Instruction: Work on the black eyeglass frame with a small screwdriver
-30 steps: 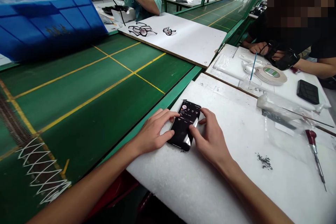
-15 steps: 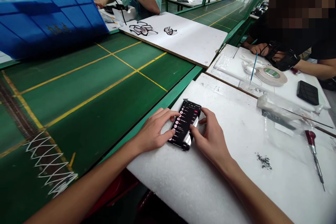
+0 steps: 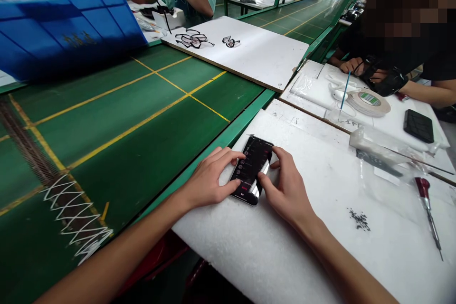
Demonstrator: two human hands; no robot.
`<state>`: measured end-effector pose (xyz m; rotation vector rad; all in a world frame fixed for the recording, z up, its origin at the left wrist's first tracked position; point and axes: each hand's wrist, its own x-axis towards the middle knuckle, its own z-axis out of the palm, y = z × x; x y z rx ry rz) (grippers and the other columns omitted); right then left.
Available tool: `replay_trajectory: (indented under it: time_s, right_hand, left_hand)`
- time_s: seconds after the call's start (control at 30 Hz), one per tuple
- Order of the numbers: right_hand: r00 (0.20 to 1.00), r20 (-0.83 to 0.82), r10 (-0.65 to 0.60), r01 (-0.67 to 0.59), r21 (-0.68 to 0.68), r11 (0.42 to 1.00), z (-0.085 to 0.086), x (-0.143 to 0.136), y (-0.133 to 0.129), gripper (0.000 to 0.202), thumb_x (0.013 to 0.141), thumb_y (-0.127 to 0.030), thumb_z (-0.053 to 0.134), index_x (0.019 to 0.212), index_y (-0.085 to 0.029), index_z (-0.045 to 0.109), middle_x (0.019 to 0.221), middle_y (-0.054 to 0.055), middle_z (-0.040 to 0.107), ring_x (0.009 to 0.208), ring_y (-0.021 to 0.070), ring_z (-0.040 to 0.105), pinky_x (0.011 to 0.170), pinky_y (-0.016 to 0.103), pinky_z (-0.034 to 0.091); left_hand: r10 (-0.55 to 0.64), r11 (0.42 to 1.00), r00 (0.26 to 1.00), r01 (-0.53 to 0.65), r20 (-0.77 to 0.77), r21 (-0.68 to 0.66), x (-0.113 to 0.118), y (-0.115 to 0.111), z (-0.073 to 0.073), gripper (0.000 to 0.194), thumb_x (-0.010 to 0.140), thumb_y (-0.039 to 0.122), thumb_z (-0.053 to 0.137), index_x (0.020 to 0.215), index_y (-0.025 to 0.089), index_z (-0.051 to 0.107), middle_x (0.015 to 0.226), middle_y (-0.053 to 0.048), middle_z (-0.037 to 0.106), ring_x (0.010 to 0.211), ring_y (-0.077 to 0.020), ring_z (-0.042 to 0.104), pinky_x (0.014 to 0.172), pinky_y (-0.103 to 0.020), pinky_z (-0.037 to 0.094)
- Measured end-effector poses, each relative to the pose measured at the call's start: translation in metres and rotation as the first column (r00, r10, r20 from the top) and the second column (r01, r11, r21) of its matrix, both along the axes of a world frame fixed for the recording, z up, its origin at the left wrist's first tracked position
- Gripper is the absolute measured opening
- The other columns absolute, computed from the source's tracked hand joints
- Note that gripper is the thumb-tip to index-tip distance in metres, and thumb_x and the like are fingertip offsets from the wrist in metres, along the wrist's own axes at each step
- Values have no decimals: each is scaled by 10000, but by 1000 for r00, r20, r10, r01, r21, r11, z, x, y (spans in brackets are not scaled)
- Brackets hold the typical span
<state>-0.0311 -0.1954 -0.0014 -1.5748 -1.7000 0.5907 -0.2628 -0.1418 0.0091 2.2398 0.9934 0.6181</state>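
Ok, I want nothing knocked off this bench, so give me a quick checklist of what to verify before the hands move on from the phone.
1. Phone lies flat on the white foam pad: ok.
2. Both hands on it, left hand at its left edge, right hand at its right edge: ok.
3. Phone sits close to the pad's edge beside the green conveyor belt: not ok.
4. Pile of small dark screws lies apart from the right forearm: ok.
5. Red-handled screwdriver lies on the pad, away from both hands: ok.
6. Whether the fingers grip the phone firmly: cannot tell.
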Motion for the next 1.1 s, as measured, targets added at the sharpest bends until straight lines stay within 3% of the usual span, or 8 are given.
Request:
replay_trajectory:
  time_s: [0.23,0.43,0.7,1.1]
  right_hand:
    - [999,9,39,-39,-15,999,2,1,-2,722,858,-316,701,1511,-254,401,1536,129,467,1043,251,626,1003,518,554]
    - [999,-46,28,-29,-28,999,2,1,-3,631,923,-306,626,1509,-270,397,1522,117,488,1040,244,627,1001,518,550]
    - [999,-22,37,-37,-5,999,0,1,-3,676,879,-301,678,1497,-257,410,1532,125,473,1064,253,634,984,503,566]
    - [998,-47,32,-32,0,999,1,1,-3,603,919,-289,614,1487,-268,414,1522,129,488,1068,260,644,971,515,578]
  left_hand:
    - [-14,998,999,17,42,-66,-2,0,1,402,943,274,576,1340,216,568,1109,-61,614,999,-268,530,913,-410,396]
    - [-19,998,999,22,45,-63,-3,0,1,451,901,262,600,1349,219,566,1119,-61,617,1013,-275,540,914,-410,408]
    - [-13,998,1000,14,19,-60,-2,0,4,467,864,252,628,1326,211,581,1096,-62,616,1004,-275,538,911,-410,414]
    - [-24,998,1000,25,13,-63,-4,0,2,488,882,265,636,1361,233,546,1105,-44,592,1009,-262,530,918,-401,411]
